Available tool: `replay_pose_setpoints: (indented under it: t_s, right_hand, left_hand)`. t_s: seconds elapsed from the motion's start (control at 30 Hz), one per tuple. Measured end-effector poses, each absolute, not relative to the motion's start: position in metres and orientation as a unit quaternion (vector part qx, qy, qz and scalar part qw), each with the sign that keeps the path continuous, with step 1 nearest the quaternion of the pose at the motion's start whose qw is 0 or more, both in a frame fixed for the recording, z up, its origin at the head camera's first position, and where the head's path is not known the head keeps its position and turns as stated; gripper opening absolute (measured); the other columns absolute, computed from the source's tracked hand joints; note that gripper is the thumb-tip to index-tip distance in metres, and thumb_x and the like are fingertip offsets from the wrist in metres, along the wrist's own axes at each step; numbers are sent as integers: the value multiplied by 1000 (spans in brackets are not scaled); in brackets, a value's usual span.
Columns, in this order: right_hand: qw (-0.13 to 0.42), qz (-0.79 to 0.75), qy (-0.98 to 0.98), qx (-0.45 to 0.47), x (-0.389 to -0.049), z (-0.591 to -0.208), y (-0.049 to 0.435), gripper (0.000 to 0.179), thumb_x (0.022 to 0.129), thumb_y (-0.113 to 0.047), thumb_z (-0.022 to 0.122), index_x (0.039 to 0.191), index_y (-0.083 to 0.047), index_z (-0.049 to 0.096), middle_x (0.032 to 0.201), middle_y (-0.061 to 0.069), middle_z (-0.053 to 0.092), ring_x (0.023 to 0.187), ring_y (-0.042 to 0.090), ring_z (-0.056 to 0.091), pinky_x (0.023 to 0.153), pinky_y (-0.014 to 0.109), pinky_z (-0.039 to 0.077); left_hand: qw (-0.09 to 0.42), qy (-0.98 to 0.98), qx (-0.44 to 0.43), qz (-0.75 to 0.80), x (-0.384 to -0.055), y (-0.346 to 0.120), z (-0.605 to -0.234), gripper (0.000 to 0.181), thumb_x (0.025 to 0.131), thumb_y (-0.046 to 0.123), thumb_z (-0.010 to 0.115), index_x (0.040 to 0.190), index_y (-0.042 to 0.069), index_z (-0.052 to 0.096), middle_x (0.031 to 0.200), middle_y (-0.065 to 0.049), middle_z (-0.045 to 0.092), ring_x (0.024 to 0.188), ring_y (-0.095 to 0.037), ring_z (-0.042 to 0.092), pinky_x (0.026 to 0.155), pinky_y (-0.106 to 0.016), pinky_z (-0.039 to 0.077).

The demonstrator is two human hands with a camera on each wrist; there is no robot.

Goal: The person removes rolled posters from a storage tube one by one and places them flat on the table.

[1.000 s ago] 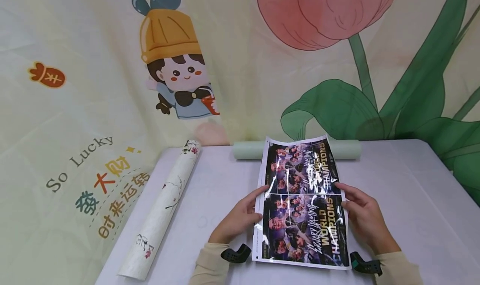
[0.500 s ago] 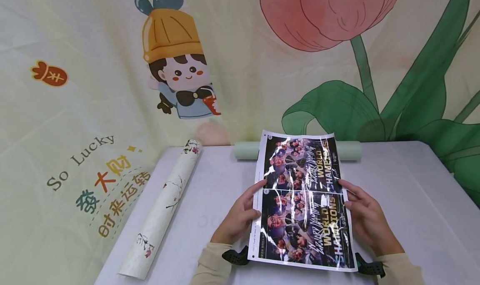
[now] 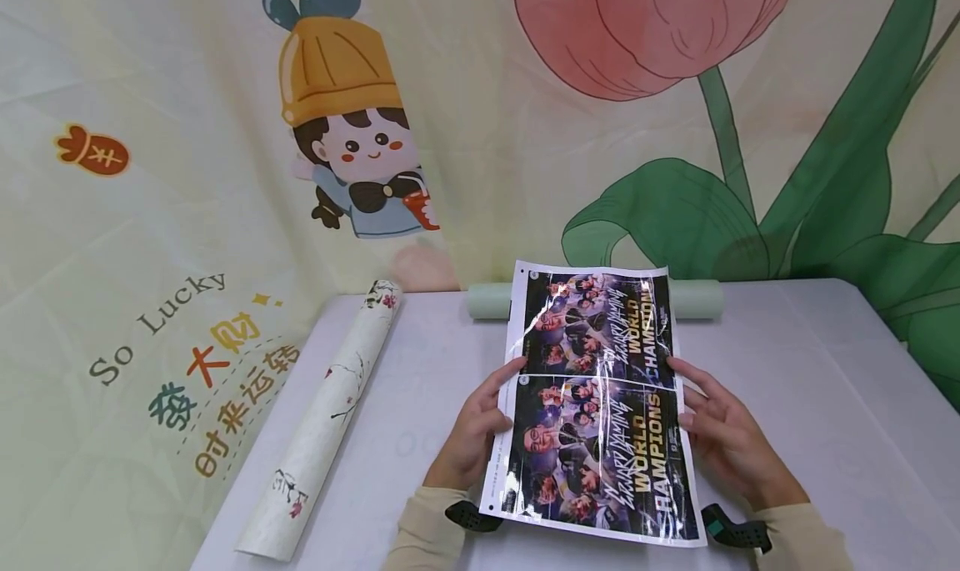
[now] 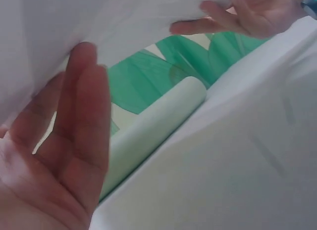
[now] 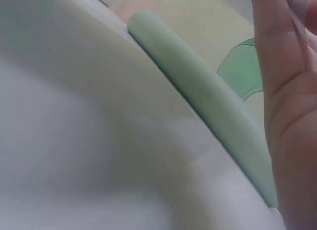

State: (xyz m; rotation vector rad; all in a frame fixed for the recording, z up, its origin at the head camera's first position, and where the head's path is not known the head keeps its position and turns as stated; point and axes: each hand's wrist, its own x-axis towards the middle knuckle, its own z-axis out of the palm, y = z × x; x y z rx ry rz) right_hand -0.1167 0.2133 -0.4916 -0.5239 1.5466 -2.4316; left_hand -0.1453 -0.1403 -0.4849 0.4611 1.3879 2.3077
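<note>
A glossy poster sheet (image 3: 592, 404), printed with two alike dark panels reading "WORLD CHAMPIONS", is held up above the table, tilted. My left hand (image 3: 474, 438) holds its left edge near the middle, thumb on the front and other fingers behind. At the right edge, my right hand (image 3: 731, 442) grips it the same way. From below, the left wrist view shows the sheet's plain white back (image 4: 124, 17), with the left hand's fingers (image 4: 91, 116) against it and the right hand (image 4: 257, 15) across. In the right wrist view, only part of the right hand (image 5: 292, 106) appears.
A pale green roll (image 3: 697, 299) lies along the table's back edge, partly behind the sheet. On the left, a white roll with a blossom pattern (image 3: 330, 413) lies slantwise. A printed curtain (image 3: 480, 137) hangs behind the white-covered table (image 3: 825, 388).
The sheet has shifted slightly left, and its far end now looks flatter and wider. Glare on its surface has moved. Both hands keep hold of its edges.
</note>
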Motion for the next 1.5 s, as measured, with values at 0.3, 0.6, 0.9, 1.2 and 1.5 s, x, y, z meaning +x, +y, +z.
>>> replay_pose_setpoints:
  t_s: [0.3,0.6,0.9,1.2,1.5]
  right_hand:
    - [118,-856,469,-185,-118,-491,211,67,101,13,37,158,-20,26,141,5,58,116,23,64,93,35,53]
    - [136,-882,401,-206,-118,-496,211,67,100,14,27,157,-22,30,142,11,57,119,28,62,96,39,52]
    - [149,-884,383,-224,-120,-499,205,69,99,15,24,159,-19,27,146,13,53,124,30,59,99,41,50]
    - [151,-870,415,-219,-122,-499,204,71,99,15,29,161,-19,22,149,8,50,125,30,57,98,42,50]
    - [146,-854,442,-231,-122,-501,200,78,96,18,31,162,-20,15,149,5,50,124,30,58,98,42,50]
  left_hand:
    - [214,433,188,855,-148,-131,-485,83,80,-10,38,159,12,26,158,-19,30,134,-31,47,101,-41,49]
    - [209,420,204,859,-146,-127,-493,61,101,3,35,160,15,24,157,-17,34,131,-29,51,101,-39,49]
    - [179,425,192,867,-146,-132,-499,79,90,-9,37,161,22,20,155,-19,34,130,-32,52,99,-40,50]
    - [183,402,206,873,-145,-132,-501,78,88,-10,34,161,14,20,155,-17,35,129,-30,52,101,-40,48]
    - [197,412,218,863,-148,-134,-502,70,93,0,30,161,9,17,158,-15,30,134,-27,47,107,-37,43]
